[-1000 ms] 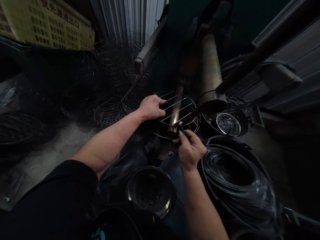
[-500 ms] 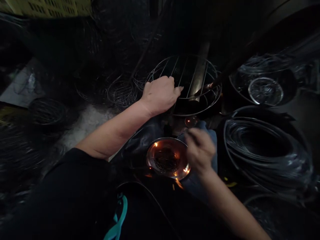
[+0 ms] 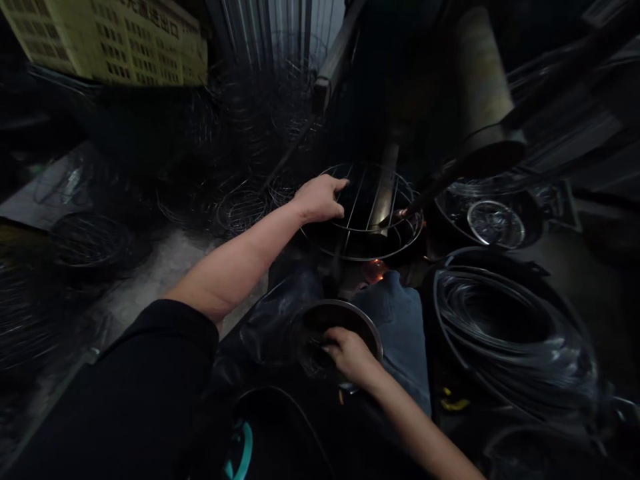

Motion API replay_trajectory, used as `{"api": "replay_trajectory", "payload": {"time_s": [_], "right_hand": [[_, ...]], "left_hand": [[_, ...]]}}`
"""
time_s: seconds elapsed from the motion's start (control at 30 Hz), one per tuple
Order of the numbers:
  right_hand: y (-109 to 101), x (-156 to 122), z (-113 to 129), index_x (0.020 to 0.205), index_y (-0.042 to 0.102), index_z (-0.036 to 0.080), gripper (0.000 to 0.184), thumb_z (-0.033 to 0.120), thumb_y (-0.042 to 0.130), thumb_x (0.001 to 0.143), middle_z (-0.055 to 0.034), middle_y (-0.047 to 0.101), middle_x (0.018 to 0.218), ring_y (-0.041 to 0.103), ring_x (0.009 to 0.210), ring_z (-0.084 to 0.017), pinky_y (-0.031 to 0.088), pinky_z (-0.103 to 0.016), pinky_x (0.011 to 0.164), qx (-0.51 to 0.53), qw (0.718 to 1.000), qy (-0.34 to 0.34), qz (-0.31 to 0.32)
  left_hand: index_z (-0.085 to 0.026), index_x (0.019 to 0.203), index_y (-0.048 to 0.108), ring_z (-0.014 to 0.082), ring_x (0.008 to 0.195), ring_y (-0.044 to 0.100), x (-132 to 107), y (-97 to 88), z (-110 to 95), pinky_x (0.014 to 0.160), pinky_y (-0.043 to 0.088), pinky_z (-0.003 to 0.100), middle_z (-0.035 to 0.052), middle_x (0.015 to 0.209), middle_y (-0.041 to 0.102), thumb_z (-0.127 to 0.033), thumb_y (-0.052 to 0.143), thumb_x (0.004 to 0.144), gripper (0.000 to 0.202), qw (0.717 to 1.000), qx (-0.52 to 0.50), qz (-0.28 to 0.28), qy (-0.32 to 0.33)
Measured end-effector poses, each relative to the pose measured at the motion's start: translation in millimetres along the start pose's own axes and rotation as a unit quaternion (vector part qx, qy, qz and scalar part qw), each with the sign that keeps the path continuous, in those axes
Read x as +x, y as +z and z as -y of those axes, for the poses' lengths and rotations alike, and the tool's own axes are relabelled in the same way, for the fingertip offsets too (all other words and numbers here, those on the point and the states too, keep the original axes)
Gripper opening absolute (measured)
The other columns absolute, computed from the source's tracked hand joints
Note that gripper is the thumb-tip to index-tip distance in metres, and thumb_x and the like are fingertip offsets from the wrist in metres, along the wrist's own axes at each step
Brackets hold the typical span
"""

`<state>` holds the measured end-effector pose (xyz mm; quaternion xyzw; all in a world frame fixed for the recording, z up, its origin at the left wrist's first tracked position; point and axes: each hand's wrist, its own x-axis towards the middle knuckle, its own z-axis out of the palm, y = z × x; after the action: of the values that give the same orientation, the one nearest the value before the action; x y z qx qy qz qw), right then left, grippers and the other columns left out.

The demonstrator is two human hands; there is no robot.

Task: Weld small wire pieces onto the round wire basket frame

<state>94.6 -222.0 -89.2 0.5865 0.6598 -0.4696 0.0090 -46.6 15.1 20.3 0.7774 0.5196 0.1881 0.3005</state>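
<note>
My left hand rests on the near left rim of a round wire rack, fingers curled over its wires and holding it. The rack lies over a metal bar of a machine, and a dark rod tip touches it on the right, where a small glow shows. My right hand reaches down into a round metal bowl in my lap, fingers bent among small dark pieces inside. What they pinch is too dark to make out.
Coils of black wire rings lie at the right. A second bowl sits behind them. Piles of finished wire racks cover the floor at the left. A yellow crate stands far left. A large metal cylinder rises behind the rack.
My right hand has dropped from the rack's front edge down into the metal bowl. My left hand stays on the rack. The sparks' orange glow on the bowl has faded.
</note>
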Motion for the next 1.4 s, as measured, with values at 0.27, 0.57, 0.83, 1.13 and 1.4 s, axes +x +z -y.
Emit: {"api": "replay_trajectory", "payload": {"time_s": [0.27, 0.57, 0.83, 1.13, 1.4], "right_hand": [[-70, -7, -2, 0.086, 0.073, 0.014, 0.029, 0.035, 0.077, 0.065, -0.0030, 0.069, 0.060, 0.059, 0.048, -0.013, 0.048, -0.025, 0.051, 0.460, 0.870, -0.032, -0.174], [-139, 19, 40, 0.084, 0.076, 0.013, 0.027, 0.032, 0.077, 0.065, -0.0005, 0.065, 0.053, 0.056, 0.043, -0.012, 0.045, -0.023, 0.041, 0.378, 0.820, -0.085, -0.421], [-144, 21, 25, 0.079, 0.074, 0.013, 0.026, 0.033, 0.076, 0.063, -0.0008, 0.065, 0.053, 0.058, 0.044, -0.013, 0.049, -0.024, 0.044, 0.396, 0.847, -0.093, -0.342], [-145, 24, 30, 0.086, 0.072, 0.011, 0.030, 0.033, 0.076, 0.066, -0.0013, 0.065, 0.052, 0.058, 0.041, -0.013, 0.048, -0.022, 0.039, 0.428, 0.808, -0.064, -0.401], [-137, 35, 25, 0.087, 0.070, 0.014, 0.029, 0.035, 0.076, 0.070, -0.0001, 0.066, 0.060, 0.063, 0.046, -0.014, 0.050, -0.022, 0.040, 0.484, 0.750, -0.107, -0.438]], "left_hand": [[-0.012, 0.107, 0.068, 0.0204, 0.076, 0.062, -22, 3.4, -10, 0.072, 0.048, 0.031, 0.0051, 0.076, 0.066, -0.021, 0.054, 0.071, 0.039, 0.992, 0.110, -0.044, -0.031], [-0.019, 0.094, 0.070, 0.0174, 0.074, 0.060, -32, 3.1, -23, 0.070, 0.046, 0.027, 0.0028, 0.076, 0.066, -0.018, 0.045, 0.076, 0.031, 0.989, 0.134, -0.046, -0.042], [-0.021, 0.115, 0.066, 0.0206, 0.096, 0.065, -27, 3.7, -33, 0.089, 0.048, 0.030, 0.0043, 0.100, 0.072, -0.018, 0.044, 0.082, 0.040, 0.982, 0.175, -0.064, -0.026], [-0.020, 0.134, 0.055, 0.0209, 0.106, 0.064, -16, 9.3, -35, 0.095, 0.047, 0.031, 0.0057, 0.114, 0.071, -0.020, 0.043, 0.085, 0.050, 0.981, 0.178, -0.080, -0.025], [-0.020, 0.109, 0.068, 0.0189, 0.081, 0.063, -3, 7.1, -43, 0.078, 0.047, 0.028, 0.0030, 0.084, 0.070, -0.019, 0.044, 0.080, 0.038, 0.986, 0.159, -0.056, 0.011]]}}
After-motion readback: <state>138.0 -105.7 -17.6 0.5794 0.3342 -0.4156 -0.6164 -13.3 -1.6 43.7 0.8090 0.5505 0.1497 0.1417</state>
